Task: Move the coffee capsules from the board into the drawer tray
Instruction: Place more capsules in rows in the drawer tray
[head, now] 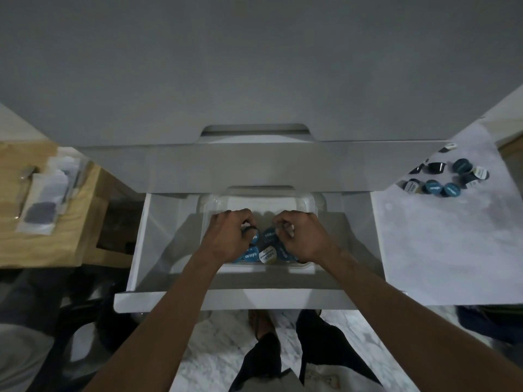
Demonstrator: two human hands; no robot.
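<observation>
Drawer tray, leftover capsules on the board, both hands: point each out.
drawer tray [261, 200], head view, far clear wall.
capsules on the board [432, 187], head view, blue lid of a front-row capsule.
left hand [226, 236], head view, back of hand.
right hand [307, 236], head view, back of hand.

Two bare forearms, no sleeves visible, no watch or bracelet. Left hand [230, 236] and right hand [304, 236] bare, ungloved, no rings discernible. Well below fingers [249, 222]: dark trousers [319, 343], loose cut; foot [261, 323] in brownish footwear, detail too blurred to tell. Pale garment hem [334, 377] at bottom edge.
</observation>
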